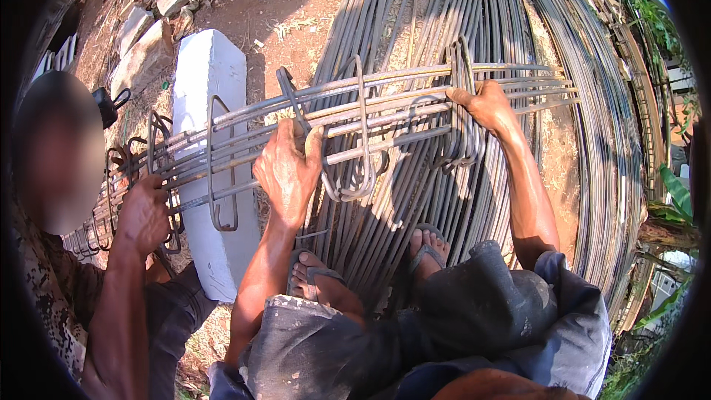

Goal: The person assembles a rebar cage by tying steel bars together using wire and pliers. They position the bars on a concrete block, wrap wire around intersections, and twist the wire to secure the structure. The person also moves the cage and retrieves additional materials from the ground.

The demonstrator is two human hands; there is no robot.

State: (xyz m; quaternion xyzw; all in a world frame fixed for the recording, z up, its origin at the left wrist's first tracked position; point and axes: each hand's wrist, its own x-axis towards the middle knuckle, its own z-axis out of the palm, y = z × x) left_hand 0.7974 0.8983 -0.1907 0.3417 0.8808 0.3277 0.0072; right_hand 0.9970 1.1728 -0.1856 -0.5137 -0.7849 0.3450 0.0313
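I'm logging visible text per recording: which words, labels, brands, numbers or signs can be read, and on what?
None can be read.
The long, thin brown-grey steel rods, bent rectangular grey steel hoops and white oblong block show no legible lettering.
The pale boxy object near the right rim is too small and blurred to tell.

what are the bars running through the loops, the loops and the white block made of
Bars: probably steel, dull grey with brownish, rust-like tints.
Loops: likely steel too, unpainted grey rod bent into stiff-looking frames.
White block: perhaps painted concrete or stone, going by its matte white, slightly marked face; the core doesn't show.
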